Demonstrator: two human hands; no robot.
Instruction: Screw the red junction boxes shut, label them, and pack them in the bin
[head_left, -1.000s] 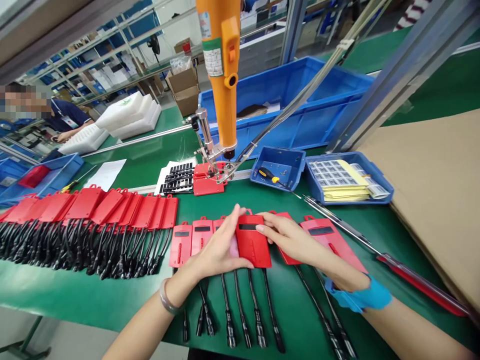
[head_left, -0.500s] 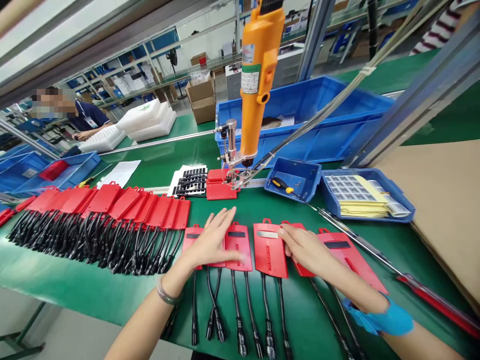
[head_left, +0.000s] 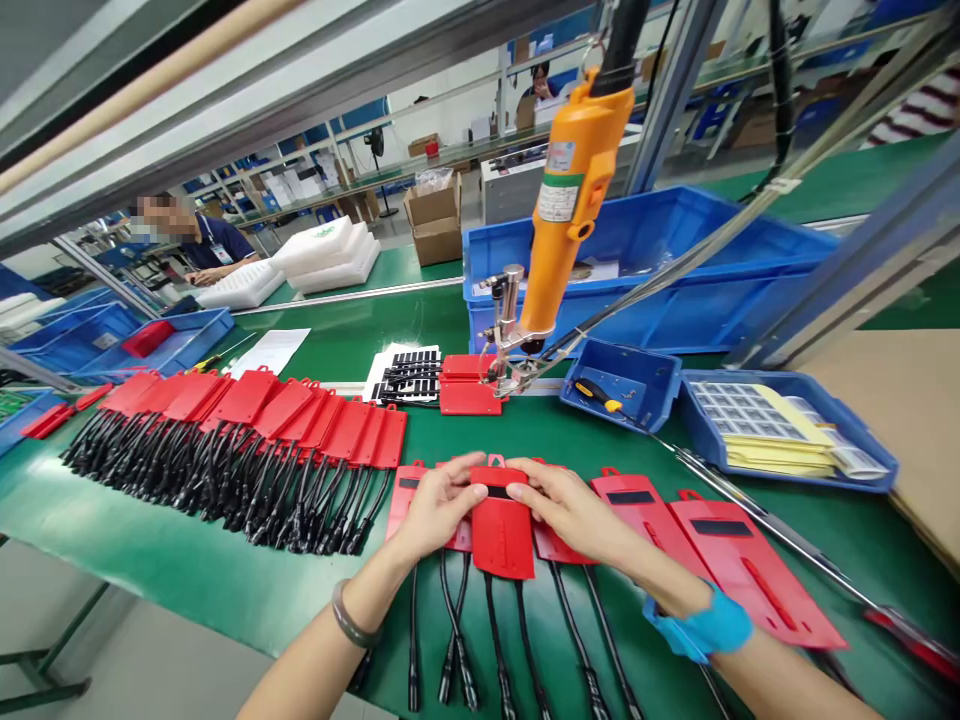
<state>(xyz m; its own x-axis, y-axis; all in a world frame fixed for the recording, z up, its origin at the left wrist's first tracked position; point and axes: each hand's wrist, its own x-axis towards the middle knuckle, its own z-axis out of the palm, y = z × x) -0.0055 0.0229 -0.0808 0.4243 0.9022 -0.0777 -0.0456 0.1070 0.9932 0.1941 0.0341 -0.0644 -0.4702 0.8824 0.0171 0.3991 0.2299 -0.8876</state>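
Observation:
Between my hands is a flat red plastic case (head_left: 502,540) with a dark window near its top and two black cables (head_left: 491,620) running from its lower end. My left hand (head_left: 442,508) grips its upper left edge, thumb by the window. On the upper right edge my right hand (head_left: 570,508) is closed, its thumb also by the window. More red cases lie in the same row, partly under my hands; two, a nearer one (head_left: 757,570) and another (head_left: 645,510), show at the right, windows up.
A long row of red cases (head_left: 277,410) with black cables fills the left. An orange electric screwdriver (head_left: 574,200) hangs above a red case (head_left: 470,398) in a fixture. Blue trays hold a yellow-handled screwdriver (head_left: 596,393) and label sheets (head_left: 757,415). Another person (head_left: 214,245) sits at the far left.
My left hand has closed from spread fingers onto a red case. My right hand has moved left from another case onto the same one. The view has shifted, so the background sits further right.

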